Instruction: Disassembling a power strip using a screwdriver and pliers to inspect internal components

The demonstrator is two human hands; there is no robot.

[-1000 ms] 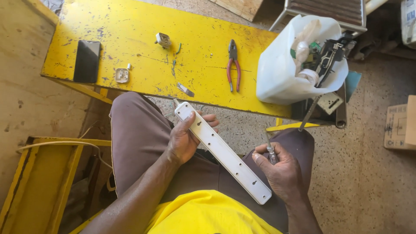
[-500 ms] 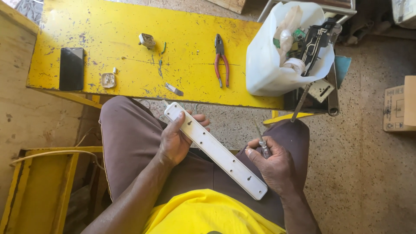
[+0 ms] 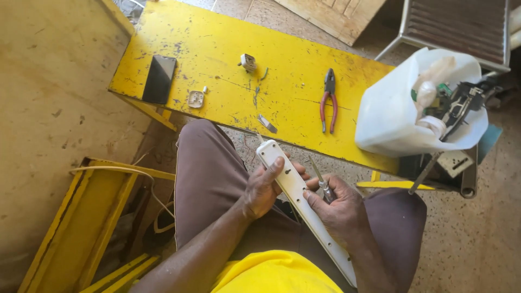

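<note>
A scuffed yellow counter (image 3: 228, 59) carries a phone (image 3: 159, 78), pliers (image 3: 328, 100) and a white jug (image 3: 401, 119) whose contents I can't sort out. Across my lap, my left hand (image 3: 263, 187) grips the white power strip (image 3: 296, 190). My right hand (image 3: 339, 209) covers its middle, grip closed on a small screwdriver (image 3: 321, 182) with handle hidden.

A long yellow-painted workbench (image 3: 217, 59) serves as landmark. On its left end lies a flat black phone (image 3: 159, 78), a small white square plate (image 3: 195, 99) just beside it. Red-handled pliers (image 3: 328, 100) lie toward its right end, where a cut white plastic jug (image 3: 391, 116) of parts stands.
</note>
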